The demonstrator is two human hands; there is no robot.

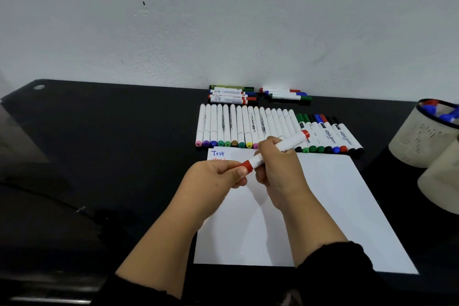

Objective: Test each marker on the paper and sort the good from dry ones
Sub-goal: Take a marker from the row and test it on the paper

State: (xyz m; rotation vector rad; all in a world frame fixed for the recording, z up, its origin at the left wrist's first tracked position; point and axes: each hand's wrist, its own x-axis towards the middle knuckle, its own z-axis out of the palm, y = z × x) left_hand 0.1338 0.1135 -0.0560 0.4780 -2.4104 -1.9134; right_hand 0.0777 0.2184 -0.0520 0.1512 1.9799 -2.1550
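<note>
A red marker with a white barrel is held above the white paper. My right hand grips its barrel in the middle. My left hand pinches its red cap at the lower left end. The cap sits on the marker. The paper's top left corner carries the word "Test" in blue, with a red word below it partly hidden by my left hand.
A row of white markers and whiteboard markers lies behind the paper. Two small marker piles lie by the wall. Beige cups with markers stand at the right on the black table.
</note>
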